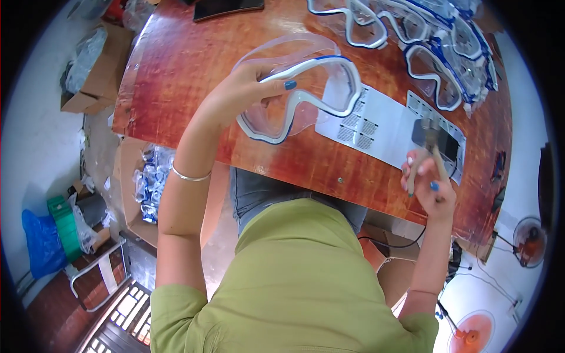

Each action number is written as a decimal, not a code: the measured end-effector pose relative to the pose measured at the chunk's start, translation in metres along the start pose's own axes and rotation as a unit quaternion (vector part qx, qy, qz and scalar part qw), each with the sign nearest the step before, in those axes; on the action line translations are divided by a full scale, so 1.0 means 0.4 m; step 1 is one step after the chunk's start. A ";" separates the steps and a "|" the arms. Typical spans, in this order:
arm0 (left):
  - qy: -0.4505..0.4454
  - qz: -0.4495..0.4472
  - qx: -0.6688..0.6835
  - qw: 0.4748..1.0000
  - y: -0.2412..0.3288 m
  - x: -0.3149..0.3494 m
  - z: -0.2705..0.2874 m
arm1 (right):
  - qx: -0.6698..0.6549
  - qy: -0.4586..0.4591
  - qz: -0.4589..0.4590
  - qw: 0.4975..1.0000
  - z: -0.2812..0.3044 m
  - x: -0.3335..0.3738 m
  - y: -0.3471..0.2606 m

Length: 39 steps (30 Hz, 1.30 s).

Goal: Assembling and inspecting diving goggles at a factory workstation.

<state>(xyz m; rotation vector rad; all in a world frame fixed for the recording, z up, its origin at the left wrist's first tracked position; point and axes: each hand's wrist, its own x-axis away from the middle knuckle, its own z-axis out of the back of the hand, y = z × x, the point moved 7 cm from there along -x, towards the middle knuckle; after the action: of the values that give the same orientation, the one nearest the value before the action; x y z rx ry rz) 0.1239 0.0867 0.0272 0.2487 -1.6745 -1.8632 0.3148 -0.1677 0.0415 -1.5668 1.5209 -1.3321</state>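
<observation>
My left hand [252, 87] is closed on a diving mask [298, 97] with a white and blue frame, clear lenses and a clear skirt. It is held tilted above the table, and its clear strap [288, 40] loops out behind it. In my right hand [434, 191] is a pair of pliers [431, 136] with beige handles, jaws pointing away from me. The pliers are slightly blurred and stand apart from the mask. Beneath them lie a printed paper sheet [385, 129] and a dark flat rectangle [450, 145].
Several similar masks [435, 73] are heaped at the far right of the red-brown wooden table [182, 70]. A black flat device [228, 7] lies at the far edge. Below the table's left side stands a carton [132, 182] of bagged blue-and-white parts. Fans [471, 335] stand at right.
</observation>
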 end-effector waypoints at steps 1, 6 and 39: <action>0.016 -0.020 0.027 0.999 0.022 0.011 0.006 | -0.102 -0.024 0.061 0.993 -0.033 -0.004 -0.015; 0.020 -0.010 -0.038 0.999 0.088 0.037 0.032 | 0.083 -0.220 -0.027 0.971 -0.229 -0.062 -0.013; 0.095 -0.062 -0.162 0.980 0.108 0.073 0.039 | 0.565 -0.185 0.000 0.804 -0.344 -0.218 0.009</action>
<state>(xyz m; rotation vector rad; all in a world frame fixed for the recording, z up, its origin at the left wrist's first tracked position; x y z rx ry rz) 0.1060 0.0831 0.0786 0.3890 -1.2310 -2.0979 0.2005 -0.0532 0.0621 -0.9055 0.2768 -1.3853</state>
